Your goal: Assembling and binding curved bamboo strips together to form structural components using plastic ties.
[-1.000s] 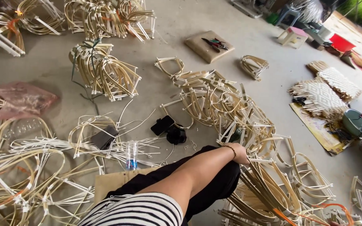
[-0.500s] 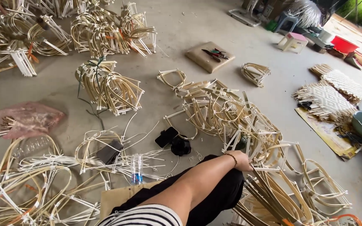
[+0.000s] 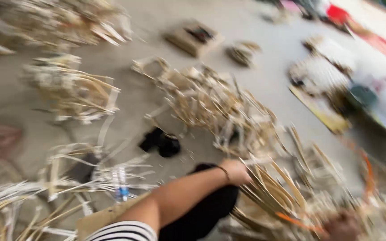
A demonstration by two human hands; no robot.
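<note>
Grey concrete floor [image 3: 264, 76], seen from above; the view is heavily blurred.

Left hand [image 3: 235, 172]: arm in a striped sleeve [image 3: 126, 232] reaching out, a thin bracelet [image 3: 224, 172] at the wrist. The hand rests against the near ends of a strip bundle [image 3: 269, 189]; whether the fingers are closed on the strips cannot be told through the blur.

Right hand [image 3: 342, 225]: a dark smear at the lower edge, just right of the bundle; finger state cannot be told.

Strip bundle: pale tan, flat, thin strips, fanned and tilted, lying directly right of the left hand and between the two hands. An orange band [image 3: 300, 221] crosses its lower end.

Under the left forearm: a dark trouser leg [image 3: 202, 209].

Left of the forearm: loose pale strips and a small clear bottle [image 3: 121, 187].

Just beyond the left hand: a black object [image 3: 161, 142] on the floor, and a large tangled cane pile [image 3: 220, 107].

Far left: bent cane frames [image 3: 74, 91]. Farthest out: a flat block [image 3: 193, 38] with a dark tool on it.
</note>
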